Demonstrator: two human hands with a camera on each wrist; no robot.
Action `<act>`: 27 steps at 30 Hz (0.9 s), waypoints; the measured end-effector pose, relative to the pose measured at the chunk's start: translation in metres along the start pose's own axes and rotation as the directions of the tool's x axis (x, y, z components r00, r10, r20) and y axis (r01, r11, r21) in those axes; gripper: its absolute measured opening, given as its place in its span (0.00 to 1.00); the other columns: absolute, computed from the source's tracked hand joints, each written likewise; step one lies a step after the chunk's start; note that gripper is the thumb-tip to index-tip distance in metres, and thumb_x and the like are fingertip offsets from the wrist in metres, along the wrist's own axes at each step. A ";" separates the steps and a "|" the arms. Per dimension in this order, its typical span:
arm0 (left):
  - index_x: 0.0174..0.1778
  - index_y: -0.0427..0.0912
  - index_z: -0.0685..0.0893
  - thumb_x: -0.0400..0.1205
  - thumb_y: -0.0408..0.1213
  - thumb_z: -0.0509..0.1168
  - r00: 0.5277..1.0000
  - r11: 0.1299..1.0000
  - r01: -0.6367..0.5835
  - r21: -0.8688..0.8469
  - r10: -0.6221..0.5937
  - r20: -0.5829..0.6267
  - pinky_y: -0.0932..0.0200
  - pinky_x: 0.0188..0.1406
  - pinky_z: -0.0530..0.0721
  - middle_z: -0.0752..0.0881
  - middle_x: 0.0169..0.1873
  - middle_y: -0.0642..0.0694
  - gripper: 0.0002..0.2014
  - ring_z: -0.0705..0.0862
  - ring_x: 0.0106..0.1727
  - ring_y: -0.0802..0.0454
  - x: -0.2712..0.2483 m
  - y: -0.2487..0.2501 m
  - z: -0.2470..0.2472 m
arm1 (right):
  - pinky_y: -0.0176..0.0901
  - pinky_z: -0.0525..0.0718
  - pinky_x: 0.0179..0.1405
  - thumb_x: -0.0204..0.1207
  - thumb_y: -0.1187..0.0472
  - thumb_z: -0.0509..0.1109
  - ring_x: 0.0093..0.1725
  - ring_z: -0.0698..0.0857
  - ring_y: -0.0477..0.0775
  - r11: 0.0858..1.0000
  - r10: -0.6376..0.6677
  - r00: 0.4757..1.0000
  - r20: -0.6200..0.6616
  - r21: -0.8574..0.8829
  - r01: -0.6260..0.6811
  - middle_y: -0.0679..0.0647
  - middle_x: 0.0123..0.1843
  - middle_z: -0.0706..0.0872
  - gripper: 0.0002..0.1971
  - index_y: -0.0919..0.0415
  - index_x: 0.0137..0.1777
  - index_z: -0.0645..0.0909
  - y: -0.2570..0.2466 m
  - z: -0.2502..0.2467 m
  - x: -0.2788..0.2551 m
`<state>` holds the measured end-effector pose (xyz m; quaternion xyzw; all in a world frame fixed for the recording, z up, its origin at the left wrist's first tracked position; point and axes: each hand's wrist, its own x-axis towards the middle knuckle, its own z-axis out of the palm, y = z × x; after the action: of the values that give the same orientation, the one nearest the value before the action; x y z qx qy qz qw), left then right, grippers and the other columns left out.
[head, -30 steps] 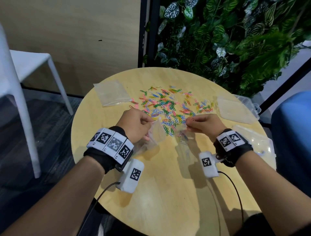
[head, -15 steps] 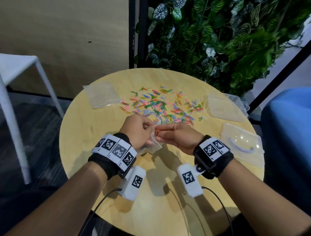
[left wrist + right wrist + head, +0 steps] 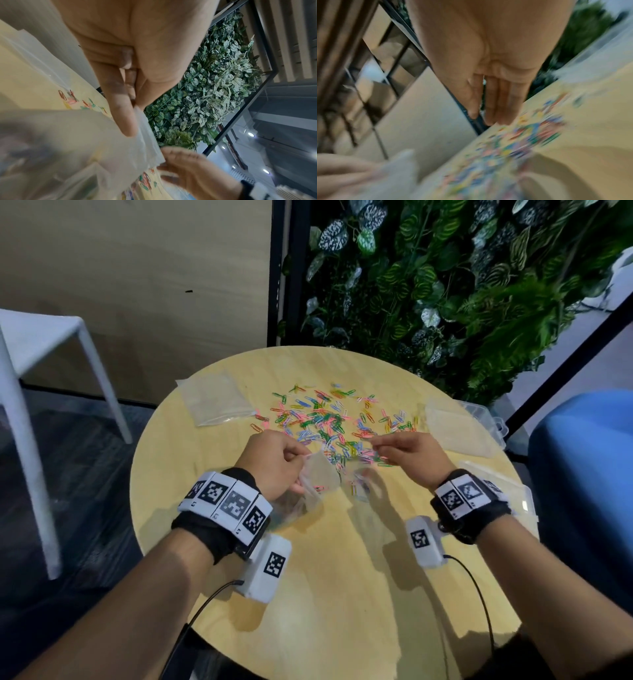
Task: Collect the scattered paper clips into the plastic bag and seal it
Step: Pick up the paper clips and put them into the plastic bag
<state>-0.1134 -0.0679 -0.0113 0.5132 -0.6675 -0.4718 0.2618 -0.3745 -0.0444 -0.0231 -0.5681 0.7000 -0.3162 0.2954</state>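
Several coloured paper clips (image 3: 325,419) lie scattered across the far middle of the round wooden table (image 3: 342,594). My left hand (image 3: 305,455) pinches the rim of a clear plastic bag (image 3: 320,479), which hangs open just above the table with a few clips inside. In the left wrist view the thumb and forefinger of that hand (image 3: 135,108) grip the bag's edge (image 3: 147,135). My right hand (image 3: 375,444) reaches over the near edge of the clip pile. Its fingers (image 3: 496,116) are straight and hold nothing in the blurred right wrist view.
A second clear bag (image 3: 215,402) lies at the table's back left. Another bag (image 3: 455,429) rests at the right beside a clear plastic box (image 3: 493,419), with a second box (image 3: 507,491) nearer. A white chair (image 3: 41,344) stands left, a blue seat (image 3: 582,474) right.
Half a second ago my right hand was at the bag mouth with an orange clip; it has since moved right to the pile, empty. The left hand still holds the bag.
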 end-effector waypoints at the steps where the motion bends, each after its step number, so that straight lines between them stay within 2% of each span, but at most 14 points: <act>1: 0.47 0.41 0.90 0.84 0.27 0.66 1.000 1.000 -0.003 -0.004 0.003 -0.002 0.48 0.39 0.94 0.89 0.36 0.44 0.08 0.93 0.33 0.45 0.001 0.000 -0.004 | 0.51 0.82 0.65 0.79 0.59 0.70 0.59 0.86 0.55 0.971 0.059 0.997 -0.040 -0.228 -0.067 0.56 0.63 0.87 0.13 0.56 0.63 0.85 0.012 -0.008 0.009; 2: 0.47 0.41 0.90 0.84 0.27 0.66 1.000 1.000 -0.005 -0.006 0.005 -0.007 0.48 0.39 0.94 0.88 0.34 0.45 0.08 0.93 0.32 0.45 0.002 0.000 -0.008 | 0.50 0.80 0.65 0.79 0.53 0.69 0.64 0.84 0.58 0.897 0.137 0.988 -0.064 -0.415 -0.151 0.56 0.68 0.83 0.19 0.55 0.69 0.80 0.025 -0.013 0.018; 4: 0.48 0.39 0.91 0.84 0.26 0.66 1.000 1.000 -0.010 0.004 0.010 -0.021 0.50 0.36 0.94 0.87 0.32 0.47 0.08 0.92 0.30 0.47 0.002 -0.002 -0.013 | 0.49 0.76 0.66 0.82 0.51 0.64 0.70 0.78 0.62 0.769 0.255 0.963 -0.087 -0.586 -0.257 0.59 0.75 0.76 0.25 0.55 0.78 0.70 0.044 -0.018 0.031; 6: 0.48 0.38 0.91 0.84 0.27 0.66 1.000 1.000 -0.016 0.020 0.016 -0.020 0.51 0.35 0.94 0.87 0.33 0.48 0.08 0.91 0.29 0.47 0.001 -0.005 -0.016 | 0.49 0.74 0.67 0.84 0.54 0.59 0.72 0.75 0.63 0.701 0.313 0.948 -0.054 -0.661 -0.269 0.62 0.77 0.71 0.24 0.56 0.79 0.67 0.055 -0.015 0.037; 8: 0.48 0.38 0.91 0.84 0.27 0.66 1.000 0.999 -0.019 0.038 0.020 -0.021 0.50 0.38 0.94 0.87 0.35 0.48 0.08 0.92 0.31 0.46 0.000 -0.007 -0.019 | 0.50 0.74 0.65 0.85 0.56 0.55 0.69 0.77 0.66 0.661 0.336 0.941 -0.043 -0.701 -0.268 0.64 0.73 0.75 0.20 0.60 0.75 0.70 0.055 -0.007 0.037; 11: 0.50 0.37 0.92 0.83 0.28 0.66 0.998 0.997 -0.038 0.069 0.041 -0.042 0.50 0.46 0.93 0.88 0.39 0.46 0.08 0.92 0.37 0.45 0.000 -0.009 -0.026 | 0.50 0.74 0.66 0.87 0.53 0.52 0.70 0.76 0.66 0.677 0.281 0.959 -0.044 -0.699 -0.231 0.63 0.73 0.76 0.21 0.58 0.77 0.70 0.045 0.011 0.033; 13: 0.49 0.38 0.92 0.84 0.28 0.66 0.998 0.997 -0.042 0.064 0.045 -0.041 0.50 0.43 0.93 0.88 0.39 0.45 0.09 0.93 0.36 0.43 -0.002 -0.008 -0.028 | 0.50 0.76 0.64 0.85 0.52 0.56 0.68 0.78 0.65 0.692 0.233 0.972 -0.025 -0.698 -0.184 0.62 0.71 0.78 0.22 0.55 0.77 0.69 0.037 0.024 0.030; 16: 0.49 0.39 0.91 0.84 0.28 0.65 0.999 0.997 -0.038 0.066 0.039 -0.014 0.56 0.35 0.93 0.87 0.36 0.47 0.09 0.91 0.28 0.47 -0.007 -0.006 -0.027 | 0.49 0.83 0.55 0.82 0.56 0.60 0.58 0.84 0.64 0.657 0.140 0.989 -0.051 -0.742 -0.132 0.62 0.61 0.86 0.18 0.55 0.69 0.79 0.030 0.036 0.023; 19: 0.51 0.37 0.91 0.84 0.28 0.65 0.999 0.995 -0.044 0.086 0.044 -0.004 0.52 0.38 0.93 0.87 0.37 0.44 0.09 0.92 0.31 0.44 -0.007 -0.004 -0.023 | 0.45 0.85 0.46 0.79 0.61 0.62 0.48 0.87 0.63 0.661 0.072 0.995 -0.064 -0.744 -0.095 0.61 0.49 0.90 0.13 0.57 0.55 0.88 0.020 0.039 0.015; 21: 0.52 0.37 0.91 0.84 0.28 0.65 0.999 0.995 -0.040 0.093 0.040 0.003 0.50 0.39 0.93 0.87 0.39 0.42 0.09 0.93 0.34 0.42 -0.007 -0.003 -0.022 | 0.45 0.86 0.48 0.78 0.62 0.64 0.46 0.87 0.62 0.663 0.053 0.998 -0.020 -0.747 -0.050 0.60 0.48 0.90 0.12 0.56 0.52 0.89 0.017 0.038 0.011; 23: 0.51 0.37 0.91 0.85 0.28 0.64 0.999 0.993 -0.038 0.110 0.037 0.015 0.52 0.37 0.93 0.89 0.40 0.41 0.09 0.93 0.33 0.42 -0.006 -0.002 -0.020 | 0.47 0.86 0.50 0.79 0.62 0.64 0.47 0.87 0.60 0.647 0.032 0.999 0.041 -0.763 0.011 0.58 0.49 0.90 0.12 0.55 0.53 0.89 0.017 0.037 0.006; 25: 0.52 0.38 0.91 0.85 0.28 0.64 0.999 0.992 -0.037 0.122 0.033 0.031 0.53 0.37 0.93 0.91 0.43 0.40 0.10 0.93 0.32 0.43 -0.006 -0.001 -0.017 | 0.46 0.86 0.48 0.78 0.64 0.65 0.46 0.87 0.60 0.651 0.000 0.998 0.065 -0.758 0.049 0.57 0.46 0.90 0.11 0.56 0.50 0.90 0.018 0.038 -0.001; 27: 0.53 0.38 0.91 0.85 0.29 0.64 0.999 0.992 -0.025 0.125 0.019 0.042 0.58 0.32 0.91 0.91 0.44 0.40 0.09 0.93 0.31 0.44 -0.005 -0.001 -0.012 | 0.41 0.81 0.43 0.77 0.66 0.66 0.45 0.87 0.61 0.684 -0.003 0.999 0.034 -0.729 0.027 0.58 0.42 0.89 0.10 0.57 0.46 0.90 0.020 0.035 -0.006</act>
<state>-0.1011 -0.0680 -0.0061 0.5114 -0.7068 -0.4363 0.2203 -0.3582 -0.0395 -0.0604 -0.6491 0.7588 -0.0055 0.0532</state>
